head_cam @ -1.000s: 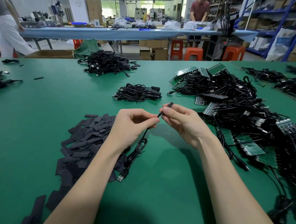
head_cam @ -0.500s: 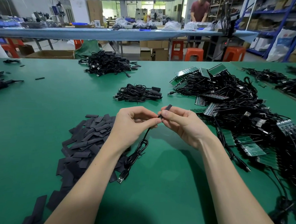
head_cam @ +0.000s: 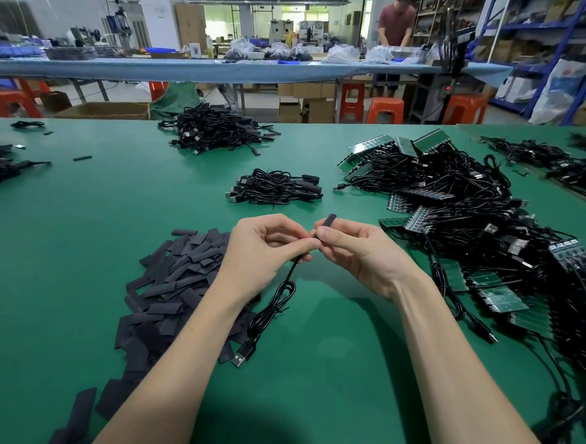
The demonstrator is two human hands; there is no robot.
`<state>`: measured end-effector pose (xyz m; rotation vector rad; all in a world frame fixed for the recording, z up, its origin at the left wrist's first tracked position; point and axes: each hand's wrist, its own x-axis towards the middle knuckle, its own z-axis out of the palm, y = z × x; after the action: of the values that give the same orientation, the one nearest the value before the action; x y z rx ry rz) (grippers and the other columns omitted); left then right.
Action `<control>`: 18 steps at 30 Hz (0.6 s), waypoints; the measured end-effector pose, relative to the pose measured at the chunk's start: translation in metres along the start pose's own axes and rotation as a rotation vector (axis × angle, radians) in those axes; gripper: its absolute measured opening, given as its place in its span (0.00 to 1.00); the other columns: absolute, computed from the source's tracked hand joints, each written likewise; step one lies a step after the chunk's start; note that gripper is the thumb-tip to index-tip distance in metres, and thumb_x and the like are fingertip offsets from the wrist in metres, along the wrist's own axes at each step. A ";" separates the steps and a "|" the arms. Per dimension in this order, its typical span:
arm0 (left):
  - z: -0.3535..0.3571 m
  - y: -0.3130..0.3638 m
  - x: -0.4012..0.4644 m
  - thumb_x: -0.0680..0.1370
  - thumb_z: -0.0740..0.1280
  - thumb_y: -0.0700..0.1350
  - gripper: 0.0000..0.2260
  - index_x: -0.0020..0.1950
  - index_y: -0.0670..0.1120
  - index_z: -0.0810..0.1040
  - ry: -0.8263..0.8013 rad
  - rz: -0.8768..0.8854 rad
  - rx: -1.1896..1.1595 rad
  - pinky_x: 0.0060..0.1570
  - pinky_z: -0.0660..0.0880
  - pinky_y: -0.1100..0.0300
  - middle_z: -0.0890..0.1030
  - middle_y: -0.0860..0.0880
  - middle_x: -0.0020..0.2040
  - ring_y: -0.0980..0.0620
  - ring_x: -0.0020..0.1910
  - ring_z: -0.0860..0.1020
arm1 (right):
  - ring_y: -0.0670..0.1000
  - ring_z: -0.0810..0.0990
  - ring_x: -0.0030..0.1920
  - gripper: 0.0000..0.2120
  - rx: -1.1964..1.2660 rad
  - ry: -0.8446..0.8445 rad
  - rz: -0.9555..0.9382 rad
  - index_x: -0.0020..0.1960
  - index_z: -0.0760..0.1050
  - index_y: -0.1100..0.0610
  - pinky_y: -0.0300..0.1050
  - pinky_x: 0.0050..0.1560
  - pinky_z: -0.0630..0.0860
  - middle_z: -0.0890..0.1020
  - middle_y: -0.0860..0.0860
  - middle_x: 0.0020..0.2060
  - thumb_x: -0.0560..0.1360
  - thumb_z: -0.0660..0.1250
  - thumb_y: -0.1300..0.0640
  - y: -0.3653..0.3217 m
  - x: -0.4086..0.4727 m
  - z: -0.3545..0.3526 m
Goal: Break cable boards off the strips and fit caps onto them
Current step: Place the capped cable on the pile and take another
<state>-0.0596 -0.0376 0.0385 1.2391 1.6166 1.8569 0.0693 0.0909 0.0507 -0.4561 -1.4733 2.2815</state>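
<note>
At frame centre, your left hand [head_cam: 264, 248] pinches the thin black cable [head_cam: 275, 302] while your right hand [head_cam: 357, 252] grips the flat black cap [head_cam: 327, 221]. Your fingers hide the board itself. The cable's USB plug [head_cam: 242, 357] rests on the green counter [head_cam: 81, 233].

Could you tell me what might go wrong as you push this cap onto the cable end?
The board end is hidden between the left hand and right hand, so the cap may go on crooked. The hanging cable dangles over the loose caps and could drag some off the pile.
</note>
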 end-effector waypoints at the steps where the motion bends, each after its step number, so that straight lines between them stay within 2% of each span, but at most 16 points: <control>1: 0.002 0.000 0.000 0.70 0.79 0.37 0.05 0.40 0.43 0.84 0.007 0.001 -0.008 0.35 0.78 0.65 0.86 0.42 0.36 0.47 0.34 0.85 | 0.46 0.84 0.39 0.09 -0.001 0.003 -0.007 0.47 0.84 0.61 0.33 0.43 0.80 0.86 0.54 0.42 0.67 0.75 0.61 0.000 0.000 0.001; 5: 0.006 -0.001 0.001 0.70 0.78 0.36 0.06 0.43 0.41 0.83 0.015 0.013 -0.053 0.41 0.80 0.64 0.86 0.44 0.39 0.49 0.37 0.86 | 0.46 0.82 0.37 0.14 0.041 0.049 -0.075 0.52 0.83 0.58 0.35 0.41 0.80 0.86 0.54 0.42 0.67 0.76 0.57 0.001 0.002 0.002; 8: 0.008 -0.001 0.000 0.71 0.77 0.34 0.05 0.43 0.40 0.83 0.018 0.013 -0.057 0.41 0.80 0.64 0.86 0.43 0.39 0.48 0.37 0.86 | 0.48 0.83 0.40 0.17 0.029 0.033 -0.112 0.57 0.81 0.56 0.37 0.44 0.80 0.86 0.54 0.44 0.68 0.76 0.55 -0.001 0.001 0.000; 14: 0.006 0.000 -0.001 0.71 0.77 0.34 0.04 0.43 0.38 0.83 0.030 0.022 -0.031 0.41 0.80 0.63 0.86 0.43 0.38 0.47 0.36 0.86 | 0.49 0.85 0.42 0.16 0.072 0.034 -0.102 0.54 0.80 0.59 0.37 0.46 0.81 0.86 0.58 0.44 0.67 0.75 0.59 0.000 0.002 -0.001; 18: 0.006 0.001 -0.002 0.71 0.78 0.36 0.04 0.41 0.41 0.84 0.015 0.029 0.027 0.38 0.78 0.66 0.86 0.45 0.37 0.47 0.36 0.86 | 0.49 0.86 0.42 0.16 0.054 0.025 -0.069 0.54 0.81 0.62 0.36 0.46 0.81 0.87 0.56 0.44 0.68 0.74 0.60 0.000 0.002 -0.003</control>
<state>-0.0540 -0.0359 0.0383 1.2689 1.6447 1.8722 0.0695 0.0942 0.0490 -0.4100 -1.3901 2.2482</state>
